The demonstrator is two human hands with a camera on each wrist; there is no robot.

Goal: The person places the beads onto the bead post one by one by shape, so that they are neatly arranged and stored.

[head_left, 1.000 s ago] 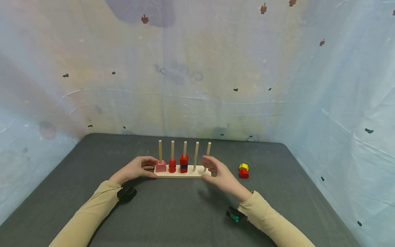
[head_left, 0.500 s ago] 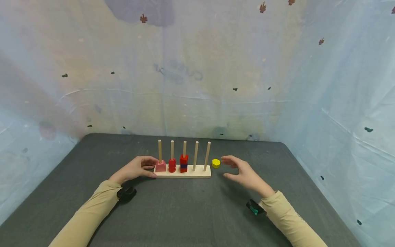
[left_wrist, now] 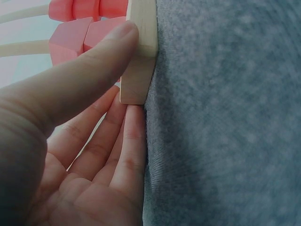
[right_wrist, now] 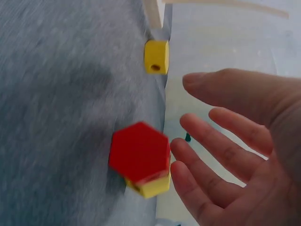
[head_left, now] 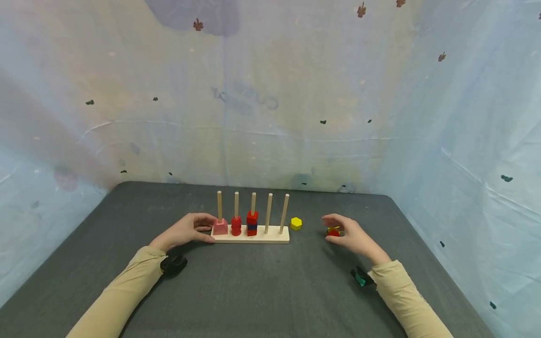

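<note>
My left hand [head_left: 190, 231] holds the left end of a wooden peg board [head_left: 272, 238], with the thumb on its front side and the fingers at the end and behind. The board carries several upright pegs. From the left, a pink block [head_left: 220, 227], a red rounded stack [head_left: 235, 226] and a red and dark blue block stack [head_left: 252, 224] sit on three of them. My right hand [head_left: 352, 237] hovers with spread, slightly bent fingers beside a red hexagonal block [right_wrist: 140, 151] and a yellow block [right_wrist: 155, 187]; a gap shows in the right wrist view.
A yellow hexagonal bead [head_left: 296, 224] with a hole lies just right of the board. The dark grey cloth-covered table [head_left: 253, 291] runs back to a patterned plastic sheet [head_left: 270, 155]. Bands with small devices hang at both wrists.
My right hand has moved right, from the board's right end to the red and yellow blocks, uncovering the yellow bead beside the board. My left hand has stayed on the board.
</note>
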